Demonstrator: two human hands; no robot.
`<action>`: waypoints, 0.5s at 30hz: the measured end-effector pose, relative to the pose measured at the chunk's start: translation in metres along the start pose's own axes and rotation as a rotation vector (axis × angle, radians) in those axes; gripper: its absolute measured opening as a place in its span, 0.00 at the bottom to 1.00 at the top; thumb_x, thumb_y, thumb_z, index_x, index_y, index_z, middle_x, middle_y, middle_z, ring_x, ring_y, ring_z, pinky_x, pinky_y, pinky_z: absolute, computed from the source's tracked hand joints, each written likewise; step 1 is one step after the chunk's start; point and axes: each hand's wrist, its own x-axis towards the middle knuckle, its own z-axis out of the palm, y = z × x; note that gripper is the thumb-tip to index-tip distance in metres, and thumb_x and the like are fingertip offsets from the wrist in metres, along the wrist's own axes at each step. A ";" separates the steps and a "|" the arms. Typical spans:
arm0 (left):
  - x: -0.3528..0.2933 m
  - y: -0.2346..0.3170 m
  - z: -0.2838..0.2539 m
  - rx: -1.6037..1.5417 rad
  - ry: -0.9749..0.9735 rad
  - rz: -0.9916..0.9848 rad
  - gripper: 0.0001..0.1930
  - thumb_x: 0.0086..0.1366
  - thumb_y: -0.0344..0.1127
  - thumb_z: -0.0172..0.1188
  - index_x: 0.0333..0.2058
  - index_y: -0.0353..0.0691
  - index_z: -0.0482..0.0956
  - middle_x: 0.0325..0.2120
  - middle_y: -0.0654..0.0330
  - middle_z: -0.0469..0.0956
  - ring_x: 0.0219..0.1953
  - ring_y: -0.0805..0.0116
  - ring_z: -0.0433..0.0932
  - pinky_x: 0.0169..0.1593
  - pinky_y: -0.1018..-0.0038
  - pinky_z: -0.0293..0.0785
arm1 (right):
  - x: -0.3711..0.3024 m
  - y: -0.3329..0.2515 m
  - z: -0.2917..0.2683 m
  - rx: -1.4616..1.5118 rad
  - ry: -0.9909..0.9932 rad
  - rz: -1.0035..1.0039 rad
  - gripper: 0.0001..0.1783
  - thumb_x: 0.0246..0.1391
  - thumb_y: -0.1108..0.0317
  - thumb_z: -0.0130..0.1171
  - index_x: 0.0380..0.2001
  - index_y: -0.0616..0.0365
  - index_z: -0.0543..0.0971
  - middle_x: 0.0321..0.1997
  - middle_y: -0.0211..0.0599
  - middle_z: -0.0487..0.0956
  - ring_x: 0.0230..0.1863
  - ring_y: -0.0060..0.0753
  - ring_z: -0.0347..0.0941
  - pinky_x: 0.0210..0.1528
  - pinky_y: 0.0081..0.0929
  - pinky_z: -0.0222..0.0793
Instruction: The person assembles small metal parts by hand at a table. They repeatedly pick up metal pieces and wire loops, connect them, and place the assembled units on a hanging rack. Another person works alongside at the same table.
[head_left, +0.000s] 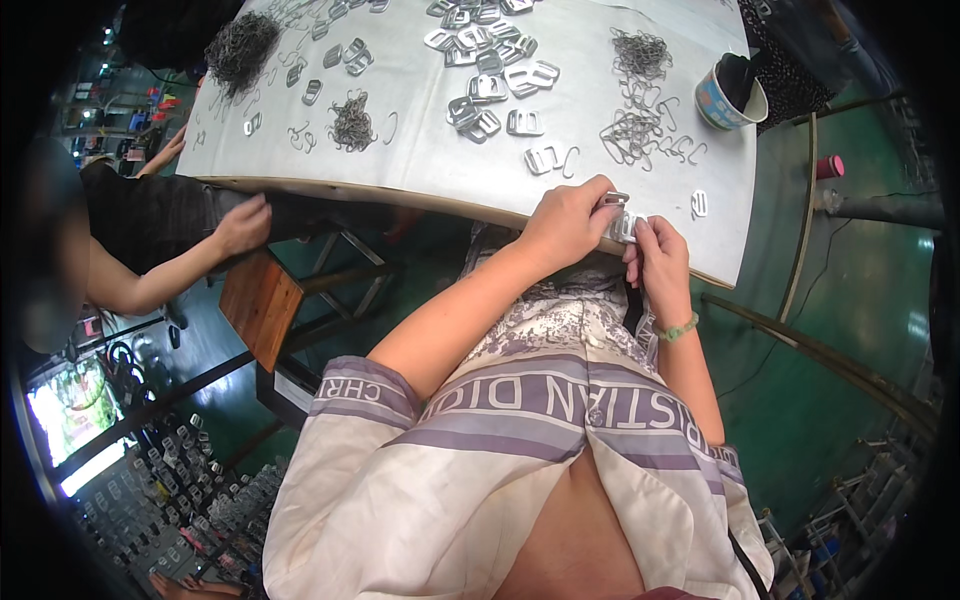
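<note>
While silver slide buckles (625,228) are held over the white table's (420,165) near edge, left hand (570,222) and right hand (661,254) both grip them.
Left: thumb and fingers narrowly pinched. Right: thumb against fingertips, little gap. Loose buckles (490,62): farther in on table.

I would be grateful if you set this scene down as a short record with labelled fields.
Left hand: pinching silver metal buckles at the table's near edge
Right hand: gripping the same small group, close beside the left hand
Right wrist: green bracelet
Surface: white-covered table
Far middle: heap of loose buckles
Right side: tangled wire hooks; white-and-blue tub holding something dark
Left of table: wooden stool; another person's hand
</note>
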 end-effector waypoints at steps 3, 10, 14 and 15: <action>0.002 -0.002 0.005 0.082 0.033 0.044 0.08 0.60 0.34 0.59 0.34 0.38 0.73 0.19 0.52 0.76 0.23 0.52 0.76 0.27 0.65 0.70 | 0.002 -0.003 0.001 -0.035 0.015 0.010 0.14 0.63 0.64 0.48 0.28 0.63 0.71 0.15 0.31 0.72 0.09 0.19 0.63 0.09 0.18 0.55; 0.006 0.000 0.009 0.185 0.036 0.038 0.07 0.60 0.35 0.58 0.34 0.40 0.73 0.19 0.53 0.77 0.24 0.49 0.77 0.28 0.60 0.70 | 0.004 -0.003 0.004 -0.057 0.053 0.005 0.15 0.61 0.64 0.50 0.24 0.62 0.71 0.12 0.32 0.71 0.07 0.20 0.62 0.09 0.20 0.54; 0.006 0.002 0.009 0.204 0.012 0.049 0.06 0.60 0.34 0.58 0.33 0.40 0.73 0.19 0.53 0.77 0.25 0.48 0.77 0.28 0.60 0.70 | 0.004 -0.002 0.005 -0.041 0.062 0.006 0.15 0.61 0.65 0.50 0.23 0.63 0.72 0.12 0.32 0.71 0.07 0.20 0.62 0.09 0.21 0.54; 0.006 0.001 0.010 0.205 0.009 0.067 0.06 0.60 0.34 0.58 0.33 0.39 0.73 0.20 0.52 0.77 0.25 0.48 0.77 0.28 0.60 0.70 | 0.004 -0.002 0.005 -0.042 0.070 -0.006 0.15 0.61 0.65 0.50 0.23 0.63 0.72 0.12 0.32 0.71 0.07 0.20 0.63 0.09 0.21 0.54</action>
